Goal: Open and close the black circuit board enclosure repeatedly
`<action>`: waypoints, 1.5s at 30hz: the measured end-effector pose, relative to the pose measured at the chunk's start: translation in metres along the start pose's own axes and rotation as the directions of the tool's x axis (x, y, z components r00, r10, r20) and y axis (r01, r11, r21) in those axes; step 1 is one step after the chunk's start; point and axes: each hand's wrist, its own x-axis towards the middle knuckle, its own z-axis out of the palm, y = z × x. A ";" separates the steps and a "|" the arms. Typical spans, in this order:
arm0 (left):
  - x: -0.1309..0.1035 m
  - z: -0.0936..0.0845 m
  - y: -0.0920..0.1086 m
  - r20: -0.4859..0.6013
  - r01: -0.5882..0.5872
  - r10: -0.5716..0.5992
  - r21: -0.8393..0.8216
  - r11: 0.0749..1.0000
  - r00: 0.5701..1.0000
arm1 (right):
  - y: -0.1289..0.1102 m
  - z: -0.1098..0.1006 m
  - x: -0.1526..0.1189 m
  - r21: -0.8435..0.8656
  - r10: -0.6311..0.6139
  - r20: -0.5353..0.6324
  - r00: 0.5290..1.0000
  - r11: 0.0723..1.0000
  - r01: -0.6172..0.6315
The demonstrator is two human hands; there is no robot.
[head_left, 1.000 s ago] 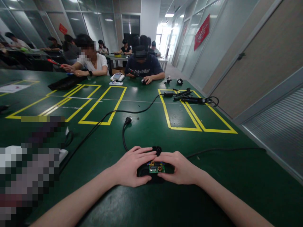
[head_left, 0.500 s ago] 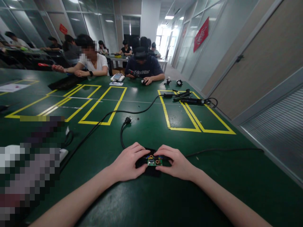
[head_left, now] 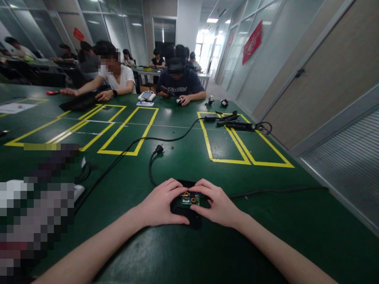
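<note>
A small green circuit board (head_left: pixel 190 200) with copper coils lies within a black case (head_left: pixel 194 219) in front of me. My left hand (head_left: pixel 162 202) curves around the left of the case, its fingertips by the board's far edge and its thumb along the near side. From the right, my right hand (head_left: pixel 218 203) has fingers at the board's far edge and thumb at its near edge, gripping it. The underside of the board is hidden. A black power cord with a plug (head_left: pixel 160 149) runs out beyond my left hand.
The green table (head_left: pixel 166 252) bears yellow tape rectangles and a long black cable (head_left: pixel 174 139). Black tools and cables (head_left: pixel 241 125) lie at the far right. Blurred-out items are at the left. Two people (head_left: pixel 180 85) sit across the table, one with a red-handled tool (head_left: pixel 53 92).
The board has shifted slightly left. My left thumb has moved nearer to me, away from the board, and my right hand has come a little left with the board.
</note>
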 end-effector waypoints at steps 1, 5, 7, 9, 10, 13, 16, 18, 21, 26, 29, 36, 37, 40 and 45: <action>0.000 0.001 0.001 -0.008 0.002 -0.001 0.016 1.000 1.000 | 0.000 0.001 0.000 -0.006 -0.008 0.003 1.000 1.000 0.008; 0.002 0.005 0.003 -0.053 0.031 -0.027 0.080 0.996 0.998 | 0.001 0.004 -0.001 -0.131 -0.064 0.009 0.998 0.989 0.065; 0.002 0.007 0.003 -0.072 0.041 -0.035 0.086 0.995 0.997 | 0.002 0.005 0.000 -0.208 -0.080 0.016 0.997 0.975 0.082; 0.002 0.007 0.003 -0.086 0.045 -0.038 0.083 0.996 0.996 | 0.003 0.005 0.001 -0.237 -0.085 0.034 0.996 0.967 0.091; 0.002 0.007 0.003 -0.090 0.044 -0.037 0.080 0.996 0.995 | 0.003 0.004 0.001 -0.238 -0.087 0.045 0.995 0.967 0.095; 0.001 0.005 0.003 -0.105 0.031 -0.025 0.053 0.998 0.994 | 0.001 0.004 0.003 -0.228 -0.085 0.045 0.995 0.969 0.093; 0.001 0.001 0.000 -0.149 0.025 -0.022 0.021 0.999 0.989 | 0.000 0.004 0.004 -0.251 -0.105 -0.005 0.994 0.963 0.101; 0.000 -0.002 -0.003 -0.170 0.032 -0.027 0.025 0.999 0.985 | 0.000 0.004 0.005 -0.275 -0.129 -0.017 0.992 0.954 0.119; -0.001 -0.004 -0.008 -0.165 0.048 -0.042 0.036 0.998 0.985 | 0.000 0.002 0.006 -0.255 -0.155 0.017 0.988 0.955 0.154; -0.003 -0.004 -0.008 -0.089 0.068 -0.065 0.029 0.997 0.994 | 0.002 0.000 0.006 -0.189 -0.139 0.054 0.989 0.971 0.147; -0.003 -0.006 -0.005 -0.069 0.079 -0.076 0.050 0.996 0.995 | 0.004 0.001 0.005 -0.201 -0.128 0.060 0.990 0.970 0.138; -0.001 -0.010 -0.008 -0.059 0.141 -0.135 0.120 0.983 0.989 | 0.006 0.003 0.004 -0.244 -0.123 -0.023 0.992 0.963 0.114; -0.001 -0.009 -0.009 -0.062 0.153 -0.147 0.119 0.981 0.987 | 0.006 0.001 0.003 -0.241 -0.122 -0.025 0.992 0.964 0.112; -0.001 -0.008 -0.011 -0.068 0.164 -0.158 0.097 0.982 0.985 | 0.007 -0.006 0.001 -0.226 -0.119 -0.012 0.993 0.967 0.113; -0.003 -0.008 -0.010 -0.051 0.151 -0.146 0.086 0.985 0.988 | 0.008 -0.007 0.000 -0.228 -0.129 0.019 0.991 0.965 0.130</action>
